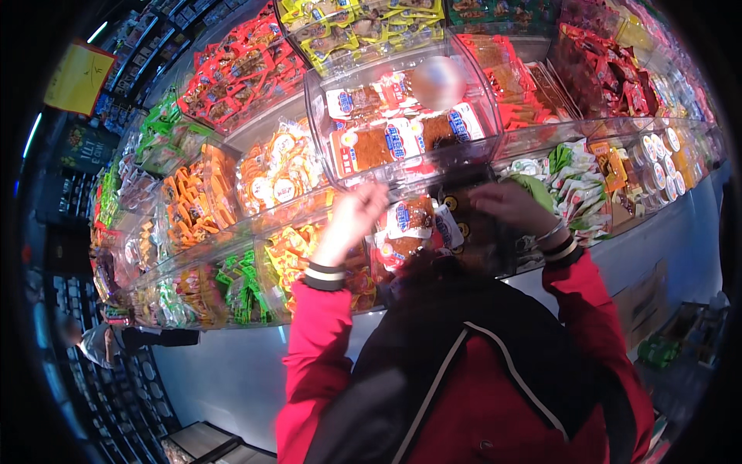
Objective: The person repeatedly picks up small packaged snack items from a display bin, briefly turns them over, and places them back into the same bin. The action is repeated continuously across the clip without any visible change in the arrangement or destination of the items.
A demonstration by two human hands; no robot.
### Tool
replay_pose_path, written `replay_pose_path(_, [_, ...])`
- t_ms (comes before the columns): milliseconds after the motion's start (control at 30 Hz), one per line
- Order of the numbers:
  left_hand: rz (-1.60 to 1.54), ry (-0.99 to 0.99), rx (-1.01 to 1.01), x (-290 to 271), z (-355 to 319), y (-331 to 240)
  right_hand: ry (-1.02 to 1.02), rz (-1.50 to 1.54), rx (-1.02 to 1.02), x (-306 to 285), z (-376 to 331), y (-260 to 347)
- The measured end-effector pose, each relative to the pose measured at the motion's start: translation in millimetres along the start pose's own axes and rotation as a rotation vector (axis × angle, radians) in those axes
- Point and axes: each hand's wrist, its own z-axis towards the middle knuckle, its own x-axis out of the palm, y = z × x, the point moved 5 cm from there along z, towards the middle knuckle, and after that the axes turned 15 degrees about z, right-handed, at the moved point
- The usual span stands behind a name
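My left hand [362, 210] is closed, fingers curled, close to the near left corner of a clear plastic bin [495, 127]. Whether it grips the rim is unclear. Packaged brown snacks [369, 147] with white and blue labels lie in that bin. My right hand [510, 206] is also closed, its fingertips pinched together over a dark lower bin [483, 251]; anything in them is too small to make out. Between my hands, more white-and-brown snack packets [410, 220] lie in the lower compartment.
Tiered clear bins surround me, with orange packets [197, 189], red packets [243, 73], yellow packets [363, 35] and white-green packets [580, 182]. Round-lidded tubs [661, 162] stand at the right. A grey counter front [232, 379] drops below; another person [100, 344] is at far left.
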Motion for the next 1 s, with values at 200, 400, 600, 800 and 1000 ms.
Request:
replay_pose_path(200, [0.643, 0.285, -0.038, 122, -22, 51, -0.115, -0.097, 0.102, 65, -15, -95])
replay_pose_path(400, [0.100, 0.148, -0.290, 133, 0, 68, -0.338, -0.113, 0.063, 64, -17, -112])
replay_pose_path(600, [0.177, -0.176, -0.391, 148, -4, 90, -0.309, -0.080, 0.196, 68, -7, -146])
replay_pose_path(800, [0.000, -0.217, -0.716, 133, -6, 89, -0.346, -0.157, 0.097, 65, 3, -133])
replay_pose_path(1000, [-0.075, -0.196, -0.643, 122, -13, 77, -0.309, -0.246, 0.107, 59, 4, -145])
